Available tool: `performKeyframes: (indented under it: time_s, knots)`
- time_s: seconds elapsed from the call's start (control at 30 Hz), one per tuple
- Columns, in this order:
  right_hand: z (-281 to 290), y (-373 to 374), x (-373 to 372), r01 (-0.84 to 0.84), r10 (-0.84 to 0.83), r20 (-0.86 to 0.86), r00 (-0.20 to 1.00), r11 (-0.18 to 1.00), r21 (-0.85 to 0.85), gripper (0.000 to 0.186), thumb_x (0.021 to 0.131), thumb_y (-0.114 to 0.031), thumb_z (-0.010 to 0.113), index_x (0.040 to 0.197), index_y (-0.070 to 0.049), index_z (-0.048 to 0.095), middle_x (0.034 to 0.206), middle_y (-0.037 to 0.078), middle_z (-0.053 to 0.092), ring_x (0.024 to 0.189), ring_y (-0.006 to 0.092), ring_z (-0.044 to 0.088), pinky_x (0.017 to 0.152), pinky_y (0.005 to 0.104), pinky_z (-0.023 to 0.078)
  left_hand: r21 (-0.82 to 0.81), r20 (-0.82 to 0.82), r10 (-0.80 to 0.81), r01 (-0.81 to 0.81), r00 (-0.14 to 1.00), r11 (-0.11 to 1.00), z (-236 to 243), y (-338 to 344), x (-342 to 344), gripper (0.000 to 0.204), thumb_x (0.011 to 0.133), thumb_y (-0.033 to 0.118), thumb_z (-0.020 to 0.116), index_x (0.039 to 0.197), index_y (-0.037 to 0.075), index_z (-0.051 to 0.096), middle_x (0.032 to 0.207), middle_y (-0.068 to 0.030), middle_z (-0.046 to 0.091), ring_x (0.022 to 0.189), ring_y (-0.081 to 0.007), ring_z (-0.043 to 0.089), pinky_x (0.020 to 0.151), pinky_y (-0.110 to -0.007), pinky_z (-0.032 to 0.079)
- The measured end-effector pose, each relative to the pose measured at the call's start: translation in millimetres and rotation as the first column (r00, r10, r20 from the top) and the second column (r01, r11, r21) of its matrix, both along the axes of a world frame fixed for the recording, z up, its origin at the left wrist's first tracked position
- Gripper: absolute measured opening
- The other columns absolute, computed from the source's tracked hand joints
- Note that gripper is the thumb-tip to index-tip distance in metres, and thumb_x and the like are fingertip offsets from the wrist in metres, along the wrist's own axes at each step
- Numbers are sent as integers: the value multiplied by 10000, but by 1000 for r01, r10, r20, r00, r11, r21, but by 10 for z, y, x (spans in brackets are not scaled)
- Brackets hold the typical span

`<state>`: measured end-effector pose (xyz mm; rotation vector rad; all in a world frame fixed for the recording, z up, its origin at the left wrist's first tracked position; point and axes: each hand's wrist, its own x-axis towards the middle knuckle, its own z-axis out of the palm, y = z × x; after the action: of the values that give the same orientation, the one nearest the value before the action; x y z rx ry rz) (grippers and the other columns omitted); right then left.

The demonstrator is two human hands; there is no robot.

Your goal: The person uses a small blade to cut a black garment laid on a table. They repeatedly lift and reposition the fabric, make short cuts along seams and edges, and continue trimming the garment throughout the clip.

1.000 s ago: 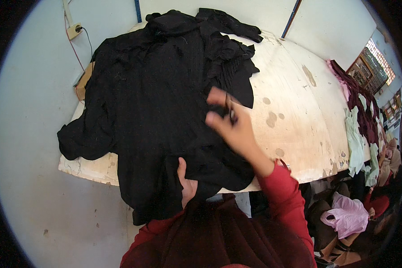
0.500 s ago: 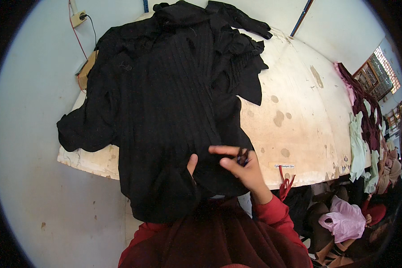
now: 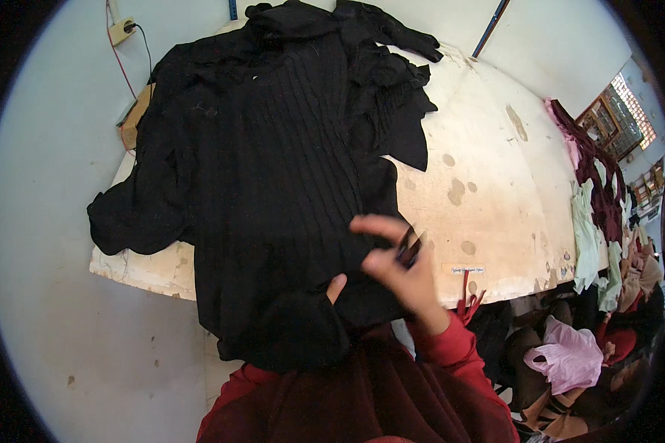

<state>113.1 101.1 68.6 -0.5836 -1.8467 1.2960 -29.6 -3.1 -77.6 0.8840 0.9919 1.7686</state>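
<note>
A black pleated garment [image 3: 273, 162] is spread over the table and hangs past its near edge. My left hand [image 3: 336, 289] is mostly hidden under the cloth near that edge. Only its thumb shows, lying on top of a fold, so it grips the garment between thumb and covered fingers. Just to the right, my right hand [image 3: 410, 277] hovers over the garment, slightly blurred. It keeps a small dark tool, which looks like thread snips [image 3: 408, 249], tucked in its curled fingers. Its index finger and thumb are apart, pointing left over the cloth.
The pale, stained table [image 3: 495, 192] extends to the right. Red strips [image 3: 467, 299] dangle at its near edge. A wall socket [image 3: 121, 31] with a plug is at far left. Pale green and maroon garments [image 3: 585, 229] hang at right, and people sit below near a pink garment [image 3: 565, 358].
My left thumb has moved a little right and nearer to me, dragging the lower fold with it. My right index finger has lifted and spread farther from its thumb.
</note>
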Motion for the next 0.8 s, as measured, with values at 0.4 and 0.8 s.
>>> performKeyframes:
  time_s: [0.4, 0.8]
  knots:
    - [-533, -280, -286, -152, 83, 162, 983, 863, 483, 423, 628, 56, 669, 1035, -62, 674, 1088, 78, 635, 835, 259, 688, 669, 316, 560, 254, 486, -278, 170, 828, 952, -28, -84, -62, 284, 974, 339, 588, 988, 59, 630, 1005, -71, 637, 1025, -194, 615, 928, -354, 496]
    - [221, -101, 4, 95, -136, 101, 986, 937, 335, 457, 778, -144, 794, 1204, -73, 644, 856, 67, 682, 769, 159, 671, 687, 298, 530, -58, 207, 48, -37, 977, 998, 527, -48, -107, 235, 980, 240, 591, 948, 21, 669, 904, -53, 644, 890, -113, 590, 749, -254, 475]
